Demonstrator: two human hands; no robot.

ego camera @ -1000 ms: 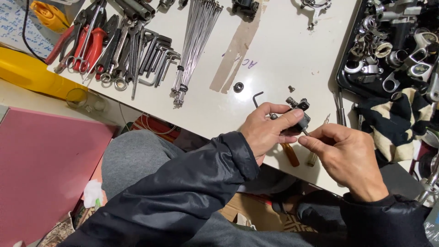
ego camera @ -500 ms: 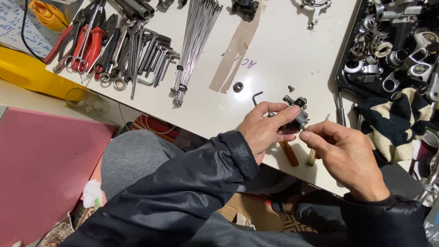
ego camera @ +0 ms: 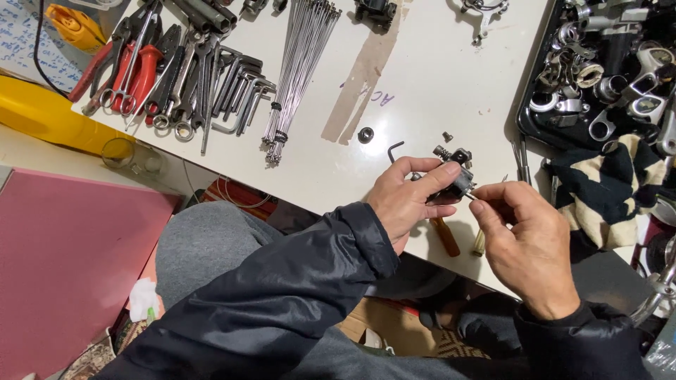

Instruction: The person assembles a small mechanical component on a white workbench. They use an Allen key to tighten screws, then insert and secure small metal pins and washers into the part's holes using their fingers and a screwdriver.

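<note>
My left hand grips a small black metal bike part with a bolt sticking out, held just above the white table near its front edge. My right hand is right beside it, thumb and forefinger pinched on a thin metal tool whose tip touches the part. Most of that tool is hidden by my fingers. A black hex key, a small nut and a tiny bolt lie on the table just beyond my left hand.
A bundle of spokes and rows of wrenches and red-handled pliers lie at the far left. A black tray of metal parts sits at the right beside a striped cloth. A wooden-handled tool lies under my hands.
Both hands have shifted slightly while working the part; my right fingers have closed in on the part's near side. The table items have not moved.
</note>
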